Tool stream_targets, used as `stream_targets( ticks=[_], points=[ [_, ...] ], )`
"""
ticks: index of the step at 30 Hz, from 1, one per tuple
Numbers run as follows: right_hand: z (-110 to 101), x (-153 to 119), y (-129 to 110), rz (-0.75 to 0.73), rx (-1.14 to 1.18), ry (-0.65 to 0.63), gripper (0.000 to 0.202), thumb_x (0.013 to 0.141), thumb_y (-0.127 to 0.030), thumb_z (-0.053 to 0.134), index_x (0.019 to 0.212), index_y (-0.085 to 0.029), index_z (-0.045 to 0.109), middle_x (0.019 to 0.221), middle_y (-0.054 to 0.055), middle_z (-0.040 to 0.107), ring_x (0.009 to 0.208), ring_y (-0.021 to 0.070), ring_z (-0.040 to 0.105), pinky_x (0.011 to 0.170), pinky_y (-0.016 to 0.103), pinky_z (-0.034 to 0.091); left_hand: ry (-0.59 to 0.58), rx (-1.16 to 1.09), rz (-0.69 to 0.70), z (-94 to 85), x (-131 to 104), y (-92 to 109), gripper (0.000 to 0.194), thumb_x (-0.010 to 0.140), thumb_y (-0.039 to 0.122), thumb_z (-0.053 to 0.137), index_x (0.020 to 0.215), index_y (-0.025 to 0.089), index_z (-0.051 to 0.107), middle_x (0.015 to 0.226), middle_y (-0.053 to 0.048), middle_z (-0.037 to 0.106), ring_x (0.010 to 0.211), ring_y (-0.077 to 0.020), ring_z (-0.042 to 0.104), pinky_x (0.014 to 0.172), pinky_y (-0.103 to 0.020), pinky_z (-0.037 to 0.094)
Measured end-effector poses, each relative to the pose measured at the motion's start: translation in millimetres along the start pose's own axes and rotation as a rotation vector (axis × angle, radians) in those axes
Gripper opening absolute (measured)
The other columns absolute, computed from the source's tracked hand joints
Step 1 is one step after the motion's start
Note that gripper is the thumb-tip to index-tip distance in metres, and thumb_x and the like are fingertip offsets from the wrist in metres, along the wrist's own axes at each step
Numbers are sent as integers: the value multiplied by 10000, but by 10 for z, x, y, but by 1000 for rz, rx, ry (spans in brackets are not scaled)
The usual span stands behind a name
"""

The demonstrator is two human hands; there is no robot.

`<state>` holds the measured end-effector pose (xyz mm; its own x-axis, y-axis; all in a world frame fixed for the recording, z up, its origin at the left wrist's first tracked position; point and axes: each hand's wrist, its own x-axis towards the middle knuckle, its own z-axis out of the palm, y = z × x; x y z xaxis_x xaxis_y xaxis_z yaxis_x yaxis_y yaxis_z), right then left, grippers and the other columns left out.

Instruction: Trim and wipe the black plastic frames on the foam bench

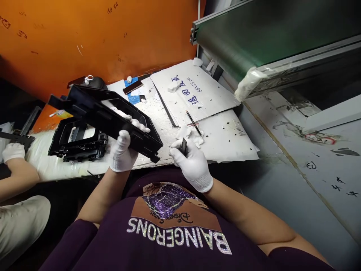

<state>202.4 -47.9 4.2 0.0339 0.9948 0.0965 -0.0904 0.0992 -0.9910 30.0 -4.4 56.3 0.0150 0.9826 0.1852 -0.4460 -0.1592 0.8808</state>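
My left hand point(123, 152), in a white glove, grips a black plastic frame point(113, 118) by its near side, with the gloved fingertips showing through the frame's opening. The frame is held up, tilted, above the worktable. To its right, my right hand point(190, 162), also gloved, is closed on a small dark piece point(184, 146) between thumb and fingers. A crumpled white cloth point(194, 134) lies just beyond my right hand, and a dark pencil-like stick point(193, 122) rests across it.
More black frames point(77, 139) are stacked on the table at the left. Further left is a co-worker's gloved hand point(13, 151). A white board with writing point(194, 90) lies at the back. A green conveyor point(270, 34) stands at the upper right, beside an orange wall point(107, 34).
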Motion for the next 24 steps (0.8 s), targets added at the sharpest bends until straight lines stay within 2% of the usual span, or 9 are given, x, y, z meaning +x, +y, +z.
stream_targets(
  ticks=[4, 7, 11, 14, 17, 20, 24],
  points=[
    [-88, -121, -102, -13, -9, 6, 194, 890, -392, 675, 884, -216, 593, 727, -30, 561, 601, 101, 496, 562, 250, 458, -155, 50, -64, -23, -12, -38, 551, 694, 556, 870, 1078, 248, 622, 882, 6, 634, 841, -172, 662, 859, -382, 570],
    [-121, -168, -108, -37, 99, 23, 287, 885, -481, 701, 896, -215, 591, 752, -22, 587, 559, 82, 480, 511, 232, 437, -259, 146, -117, -51, -17, 5, 582, 641, 477, 905, 1085, 213, 638, 851, -11, 653, 784, -185, 658, 777, -366, 575],
    [-295, -108, 68, 5, 163, 128, 456, 881, -662, 643, 987, -224, 576, 718, -25, 596, 493, 77, 446, 454, 215, 401, -334, 508, -249, -125, -36, 150, 535, 608, 384, 895, 1037, 162, 665, 917, -44, 720, 864, -234, 680, 809, -370, 568],
    [-562, 79, 233, 122, -131, 259, 525, 892, -676, 585, 1145, -216, 584, 767, 0, 630, 572, 126, 534, 551, 267, 496, -412, 871, -396, -276, -61, 170, 440, 631, 321, 822, 1013, 161, 674, 944, -36, 746, 856, -237, 691, 769, -350, 570],
    [-779, 382, 335, 267, -580, 308, 503, 897, -529, 591, 1276, -199, 597, 1055, 104, 693, 892, 240, 657, 830, 405, 568, -507, 1133, -508, -531, -81, 20, 484, 677, 281, 703, 1151, 188, 674, 951, -16, 758, 808, -218, 704, 727, -318, 563],
    [-763, 765, 432, 252, -905, 178, 452, 910, -340, 515, 1328, -201, 616, 1246, 155, 639, 1040, 291, 651, 962, 477, 532, -545, 1395, -576, -801, -70, -216, 611, 691, 301, 684, 1296, 226, 644, 1028, -31, 770, 917, -246, 727, 798, -316, 562],
    [-486, 1342, 629, 44, -1149, -82, 412, 896, -243, 508, 1285, -201, 638, 1120, 144, 656, 994, 288, 635, 939, 503, 536, -643, 1612, -711, -981, -26, -440, 595, 732, 372, 684, 1314, 257, 637, 1144, -75, 761, 1048, -307, 721, 872, -370, 557]
  ],
)
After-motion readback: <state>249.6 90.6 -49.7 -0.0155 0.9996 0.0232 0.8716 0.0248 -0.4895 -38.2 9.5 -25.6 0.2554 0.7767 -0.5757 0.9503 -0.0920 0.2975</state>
